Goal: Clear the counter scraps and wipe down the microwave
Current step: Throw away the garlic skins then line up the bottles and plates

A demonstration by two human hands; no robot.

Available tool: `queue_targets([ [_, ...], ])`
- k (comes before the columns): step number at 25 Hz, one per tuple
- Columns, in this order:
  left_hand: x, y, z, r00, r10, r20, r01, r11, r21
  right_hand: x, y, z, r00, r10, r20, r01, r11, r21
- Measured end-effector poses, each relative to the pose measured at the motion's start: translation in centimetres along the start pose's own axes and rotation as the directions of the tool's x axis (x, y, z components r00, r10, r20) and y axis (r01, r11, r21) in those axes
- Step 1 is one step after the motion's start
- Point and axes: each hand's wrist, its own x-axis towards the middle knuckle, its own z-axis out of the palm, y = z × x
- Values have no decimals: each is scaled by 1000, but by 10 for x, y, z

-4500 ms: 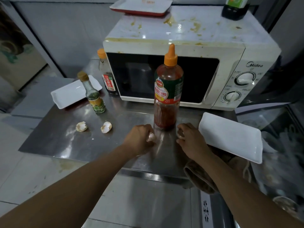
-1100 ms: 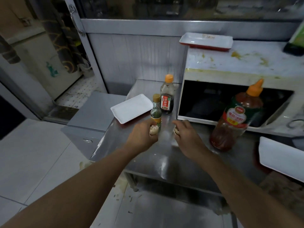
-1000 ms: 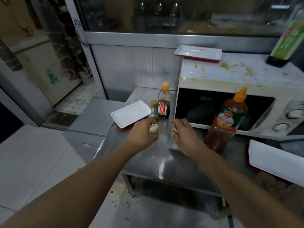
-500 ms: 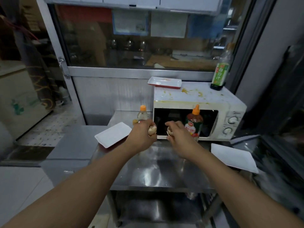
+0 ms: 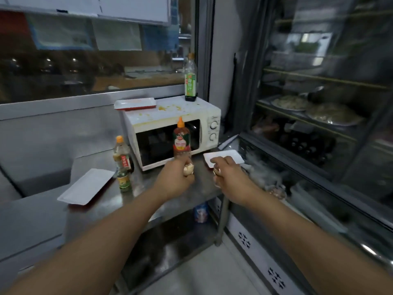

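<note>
My left hand (image 5: 174, 179) grips pale eggshell pieces (image 5: 188, 168), held above the steel counter (image 5: 148, 184). My right hand (image 5: 230, 176) is curled round more eggshell (image 5: 217, 171), most of it hidden by the fingers. Behind both hands stands the white microwave (image 5: 170, 133), its top smeared with yellow stains (image 5: 170, 108). The tall red sauce bottle (image 5: 181, 139) with an orange cap stands in front of the microwave door.
Two smaller bottles (image 5: 123, 158) stand left of the microwave beside a white tray (image 5: 87, 186). Another white tray (image 5: 225, 157) lies at the counter's right end. A tray (image 5: 135, 103) and a green bottle (image 5: 190, 81) sit on the microwave. A glass display case (image 5: 319, 128) stands at right.
The eggshells that lay on the counter are now in my hands. My head has pulled back and swung right, and both hands have lifted off the counter, holding the shells.
</note>
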Motion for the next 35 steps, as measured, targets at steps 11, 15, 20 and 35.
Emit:
queue_targets([
  [11,-45,173,107,882,393,260,-358,917,-175,-202,76,-103,909,377,-177,-395,915,-84],
  [15,-91,256,147,792,499,353,-435,865,-249,-302,97,-142,837,469,-283,-508,857,-82],
  [20,-185,368,195,691,603,398,-518,797,-309,-447,111,-186,734,572,-366,-636,768,-76],
  [35,-535,658,306,195,872,449,-638,460,-617,-897,73,-274,226,783,-580,-927,356,119],
])
